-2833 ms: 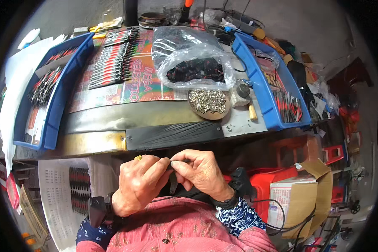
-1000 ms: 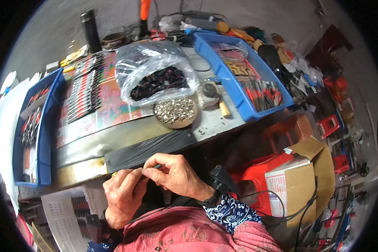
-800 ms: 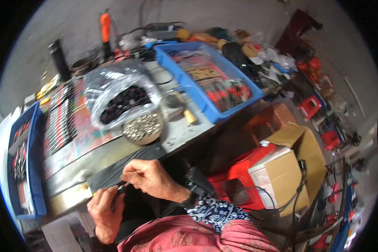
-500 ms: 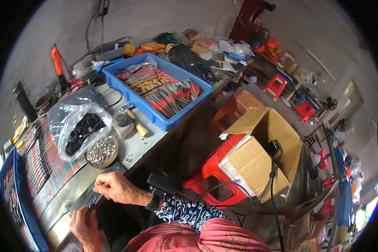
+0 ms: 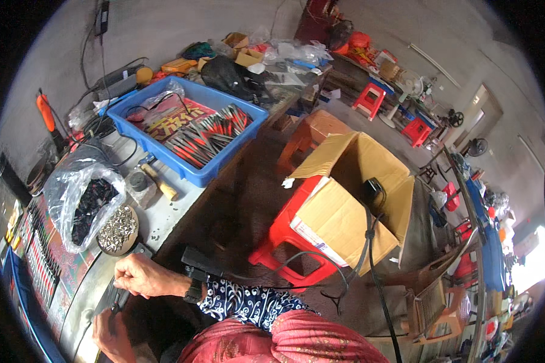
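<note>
At the bench edge, lower left, my right hand is closed, its thumb and fingertips pinched together; what they hold, if anything, is too small to make out. Just below it, my left hand is closed on a small dark piece, slightly blurred. Both hands are close together beside a dark flat metal bar on the bench. Beyond my right hand stands a round bowl of small silvery metal parts. Behind it lies a clear plastic bag with small black parts.
A hammer lies beside a blue tray of red-and-black slim tools. Rows of similar tools and a blue bin are far left. A cardboard box rests on a red stool to the right.
The whole view has shifted, so bench, tray and box appear further left. My hands stay close together at the bench edge, the left still on the small dark piece.
</note>
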Demonstrator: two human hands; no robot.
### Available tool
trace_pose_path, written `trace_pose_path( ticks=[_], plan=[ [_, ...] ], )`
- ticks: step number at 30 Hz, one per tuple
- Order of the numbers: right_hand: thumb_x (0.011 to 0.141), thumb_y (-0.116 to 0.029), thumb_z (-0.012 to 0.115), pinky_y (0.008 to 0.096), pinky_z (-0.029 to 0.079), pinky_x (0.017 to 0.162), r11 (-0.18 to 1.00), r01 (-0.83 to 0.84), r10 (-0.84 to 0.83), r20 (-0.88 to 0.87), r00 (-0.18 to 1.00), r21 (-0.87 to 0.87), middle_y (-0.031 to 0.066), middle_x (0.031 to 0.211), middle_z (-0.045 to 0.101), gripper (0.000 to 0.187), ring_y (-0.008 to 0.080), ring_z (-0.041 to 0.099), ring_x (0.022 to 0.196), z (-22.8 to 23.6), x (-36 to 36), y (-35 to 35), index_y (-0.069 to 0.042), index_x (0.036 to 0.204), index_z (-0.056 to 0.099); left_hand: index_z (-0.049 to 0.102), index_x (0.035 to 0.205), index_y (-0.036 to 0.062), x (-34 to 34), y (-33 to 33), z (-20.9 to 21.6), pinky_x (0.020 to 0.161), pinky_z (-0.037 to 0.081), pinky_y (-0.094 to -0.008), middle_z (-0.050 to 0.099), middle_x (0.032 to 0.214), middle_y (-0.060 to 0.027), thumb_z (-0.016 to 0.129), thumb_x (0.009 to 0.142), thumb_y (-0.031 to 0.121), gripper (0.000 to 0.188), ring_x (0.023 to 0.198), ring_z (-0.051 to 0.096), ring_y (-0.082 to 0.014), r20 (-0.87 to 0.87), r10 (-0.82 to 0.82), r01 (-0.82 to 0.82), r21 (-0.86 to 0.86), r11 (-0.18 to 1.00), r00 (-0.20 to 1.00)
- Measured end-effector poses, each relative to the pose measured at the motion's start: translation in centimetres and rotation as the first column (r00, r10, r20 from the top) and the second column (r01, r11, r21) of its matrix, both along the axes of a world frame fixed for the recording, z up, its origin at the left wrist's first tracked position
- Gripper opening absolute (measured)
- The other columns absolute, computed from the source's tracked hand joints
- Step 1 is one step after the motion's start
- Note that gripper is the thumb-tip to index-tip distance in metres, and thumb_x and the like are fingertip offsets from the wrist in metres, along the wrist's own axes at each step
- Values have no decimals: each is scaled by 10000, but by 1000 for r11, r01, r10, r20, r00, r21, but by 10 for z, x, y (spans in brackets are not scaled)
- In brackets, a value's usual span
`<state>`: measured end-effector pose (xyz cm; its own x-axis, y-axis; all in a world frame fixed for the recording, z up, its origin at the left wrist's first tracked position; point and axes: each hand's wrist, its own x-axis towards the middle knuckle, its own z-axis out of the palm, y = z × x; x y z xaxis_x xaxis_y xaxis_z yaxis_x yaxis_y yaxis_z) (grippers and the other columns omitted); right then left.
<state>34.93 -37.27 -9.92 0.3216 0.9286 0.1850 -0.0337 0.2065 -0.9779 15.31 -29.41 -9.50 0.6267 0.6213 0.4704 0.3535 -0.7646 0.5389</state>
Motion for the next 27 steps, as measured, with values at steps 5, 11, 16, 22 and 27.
trace_pose_path(
  ticks=[5, 11, 16, 22, 27],
  plan=[
    [919, -98, 602, 266, 360, 325, 1000, -17, 17, 9, 1000, -24, 62, 523, 557, 202, 103, 490, 362, -5, 2, 3, 27, 770, 548, 606, 930, -31, 4, -3, 6, 621, 448, -380, 581, 782, -171, 647, 811, 22, 137, 666, 556, -304, -52, 42, -44, -47, 998, 998],
    [882, -58, 600, 280, 351, 299, 1000, 16, -16, -39, 999, -10, 76, 498, 555, 197, 131, 506, 335, -11, 1, 7, 31, 719, 533, 704, 995, 89, 3, -17, 24, 707, 509, -435, 705, 913, -148, 599, 922, 305, 252, 806, 669, -321, -240, 93, -113, -68, 991, 966],
    [882, -52, 606, 283, 360, 308, 999, 32, -32, 0, 999, -5, 72, 488, 558, 213, 131, 513, 338, -12, 0, 8, 34, 703, 528, 706, 1004, 84, 2, -16, 19, 679, 514, -425, 706, 878, -145, 622, 919, 312, 258, 760, 670, -316, -231, 93, -113, -76, 991, 969],
    [891, -59, 610, 281, 370, 317, 999, 39, -39, 1, 999, 11, 74, 486, 559, 223, 131, 519, 345, -11, 0, 6, 31, 703, 529, 707, 987, 67, 3, -13, 18, 610, 511, -399, 703, 833, -139, 661, 899, 277, 233, 690, 666, -297, -213, 92, -101, -32, 994, 973],
    [893, -59, 610, 282, 371, 317, 999, 37, -36, -3, 999, 13, 76, 494, 563, 216, 130, 517, 345, -14, 0, 9, 30, 712, 532, 703, 974, 56, 5, -16, 21, 586, 495, -401, 690, 794, -139, 657, 905, 265, 225, 646, 643, -297, -205, 86, -78, 46, 996, 975]
  ],
)
